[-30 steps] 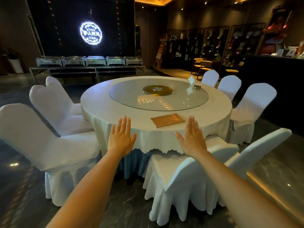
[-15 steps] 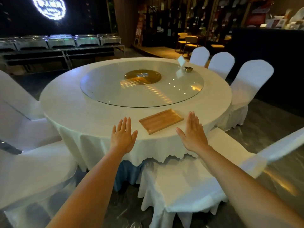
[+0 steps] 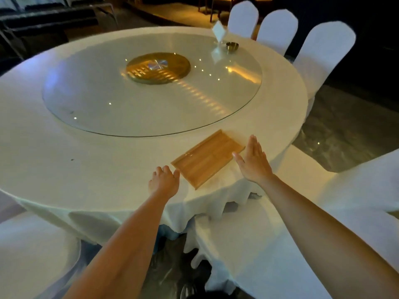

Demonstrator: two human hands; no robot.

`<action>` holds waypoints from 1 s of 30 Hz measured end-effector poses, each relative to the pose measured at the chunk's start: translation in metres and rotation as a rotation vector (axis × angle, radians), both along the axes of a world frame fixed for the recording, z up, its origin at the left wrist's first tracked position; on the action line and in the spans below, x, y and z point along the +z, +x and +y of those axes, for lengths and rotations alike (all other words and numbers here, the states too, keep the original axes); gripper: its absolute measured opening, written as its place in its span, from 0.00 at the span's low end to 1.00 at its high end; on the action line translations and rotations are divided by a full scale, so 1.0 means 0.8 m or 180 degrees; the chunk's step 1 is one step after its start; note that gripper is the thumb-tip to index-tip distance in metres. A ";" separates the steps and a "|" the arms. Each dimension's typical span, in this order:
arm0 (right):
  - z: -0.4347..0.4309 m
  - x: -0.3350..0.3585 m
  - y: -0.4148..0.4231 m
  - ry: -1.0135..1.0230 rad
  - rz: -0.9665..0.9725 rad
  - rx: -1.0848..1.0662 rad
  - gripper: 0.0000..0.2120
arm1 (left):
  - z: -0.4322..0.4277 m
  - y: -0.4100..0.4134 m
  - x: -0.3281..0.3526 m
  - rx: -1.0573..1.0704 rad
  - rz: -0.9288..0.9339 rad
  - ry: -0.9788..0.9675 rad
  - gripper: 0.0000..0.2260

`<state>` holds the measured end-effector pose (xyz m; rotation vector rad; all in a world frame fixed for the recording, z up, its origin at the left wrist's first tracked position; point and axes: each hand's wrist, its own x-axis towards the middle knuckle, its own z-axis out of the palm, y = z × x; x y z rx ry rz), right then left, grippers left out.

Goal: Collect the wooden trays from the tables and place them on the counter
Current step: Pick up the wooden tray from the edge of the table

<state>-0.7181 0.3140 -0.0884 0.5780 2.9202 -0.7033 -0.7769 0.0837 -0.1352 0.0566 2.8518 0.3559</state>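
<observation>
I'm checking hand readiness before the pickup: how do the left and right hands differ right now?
The left hand has its fingers curled, at the wooden tray's near left corner; the right hand is flat with straight fingers, at the tray's right end. The left sits nearer the table edge. Both are empty, flanking the tray, which lies on the tablecloth.

Bare forearms and hands (image 3: 253, 162), no sleeves visible.
</observation>
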 end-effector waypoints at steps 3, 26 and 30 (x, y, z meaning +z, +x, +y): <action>0.012 -0.025 -0.034 -0.0117 -0.0157 -0.0070 0.37 | 0.015 -0.021 -0.020 0.0175 -0.0322 0.0100 0.25; 0.075 -0.126 -0.175 -0.0238 -0.0837 -0.0291 0.34 | 0.067 -0.093 -0.090 0.1711 -0.1286 0.0974 0.24; 0.075 -0.130 -0.184 -0.0231 -0.0874 -0.0260 0.35 | 0.064 -0.093 -0.089 0.1611 -0.1313 0.0904 0.24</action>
